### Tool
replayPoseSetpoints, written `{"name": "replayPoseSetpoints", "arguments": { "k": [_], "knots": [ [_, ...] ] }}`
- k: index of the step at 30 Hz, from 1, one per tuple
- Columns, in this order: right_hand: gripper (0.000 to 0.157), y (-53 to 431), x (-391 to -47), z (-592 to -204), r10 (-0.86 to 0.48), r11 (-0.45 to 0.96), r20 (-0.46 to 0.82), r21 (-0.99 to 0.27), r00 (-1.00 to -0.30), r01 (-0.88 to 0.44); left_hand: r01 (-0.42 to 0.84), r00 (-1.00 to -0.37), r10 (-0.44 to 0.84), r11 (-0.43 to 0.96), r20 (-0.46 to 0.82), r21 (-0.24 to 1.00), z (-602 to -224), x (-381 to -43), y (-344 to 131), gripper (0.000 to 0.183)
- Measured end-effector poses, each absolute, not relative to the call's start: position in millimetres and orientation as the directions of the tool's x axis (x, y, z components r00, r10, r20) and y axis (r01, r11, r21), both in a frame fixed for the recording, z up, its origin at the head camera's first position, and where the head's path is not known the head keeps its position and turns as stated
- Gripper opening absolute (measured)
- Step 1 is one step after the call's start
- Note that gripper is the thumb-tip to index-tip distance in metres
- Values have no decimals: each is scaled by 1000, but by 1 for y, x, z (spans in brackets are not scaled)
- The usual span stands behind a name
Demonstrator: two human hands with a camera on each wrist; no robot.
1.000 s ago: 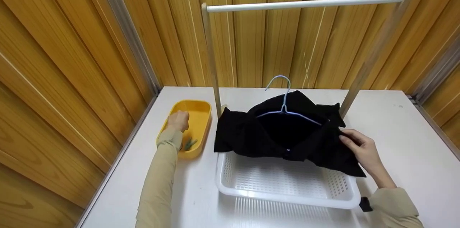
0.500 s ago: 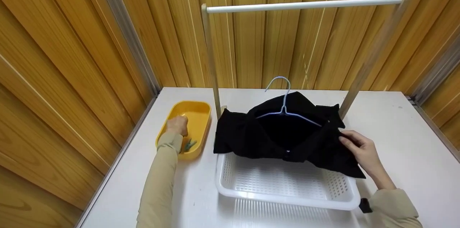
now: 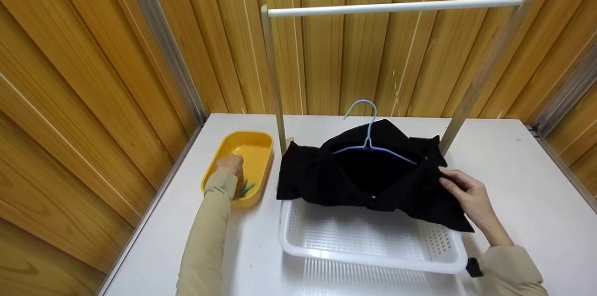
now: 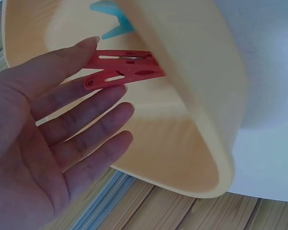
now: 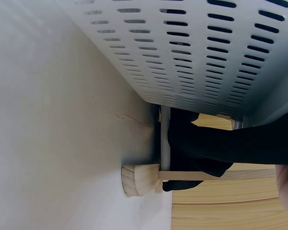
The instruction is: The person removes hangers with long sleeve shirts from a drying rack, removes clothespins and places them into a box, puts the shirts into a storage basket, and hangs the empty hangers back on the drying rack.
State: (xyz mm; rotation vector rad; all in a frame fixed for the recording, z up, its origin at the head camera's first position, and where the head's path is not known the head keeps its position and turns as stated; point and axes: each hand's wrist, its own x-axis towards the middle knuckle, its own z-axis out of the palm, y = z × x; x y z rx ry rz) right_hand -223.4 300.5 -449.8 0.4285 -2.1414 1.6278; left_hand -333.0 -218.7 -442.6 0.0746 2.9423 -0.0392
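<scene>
Nearest, a white perforated basket (image 3: pixel 373 259), upright on a white table (image 3: pixel 261 249); just off the basket's right front corner, a black strap (image 3: pixel 475 267) at a khaki sleeve (image 3: pixel 510 265); beyond that sleeve, beside the basket's right end, the right hand (image 3: pixel 471 193), pinching the edge of a black garment (image 3: pixel 345 179) between thumb and fingers; farther in, across the far half of the basket, the rest of the garment, spread wide, open at the neck, with one lower corner at the basket's right side; in that neck opening, above the basket's far part, a pale blue wire hanger (image 3: pixel 368 142), hook upward; left of the basket and apart from it, a yellow tray (image 3: pixel 256 151), with the left hand (image 3: pixel 229 165) inside; clamped there between thumb and index finger, a red clip (image 4: pixel 129 67); other three fingers extended, slightly apart, off the clip; near the red clip, likewise in the tray left of the basket, a teal clip (image 4: pixel 117 19); behind the basket, a rack with wooden uprights (image 3: pixel 274 77) and a white crossbar (image 3: pixel 394 7), high above the basket; farthest, well behind the basket, wood-grain panels (image 3: pixel 326 63).
</scene>
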Motion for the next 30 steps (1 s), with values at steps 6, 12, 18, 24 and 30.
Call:
{"name": "replayPoseSetpoints", "arguments": {
  "k": [6, 12, 18, 24, 30],
  "knots": [
    [15, 301, -221, -450, -29, 268, 499, -831, -866, -487, 16, -965, 13, 1000, -263, -9, -435, -319, -217, 14],
    [13, 300, -221, -450, -1, 296, 479, -839, -878, -458, 17, -966, 29, 999, -259, 48, -431, -314, -219, 11],
    [14, 299, -221, -450, 18, 299, 484, -837, -875, -458, 41, -972, 54, 997, -230, 63, -436, -328, -226, 9],
    [14, 299, -222, -450, 18, 315, 488, -831, -872, -459, 21, -968, 44, 995, -248, 93, -425, -339, -222, 23],
    [17, 299, -223, -450, 14, 313, 495, -828, -869, -466, 39, -965, 86, 981, -246, 189, -415, -342, -212, 22]
  ]
}}
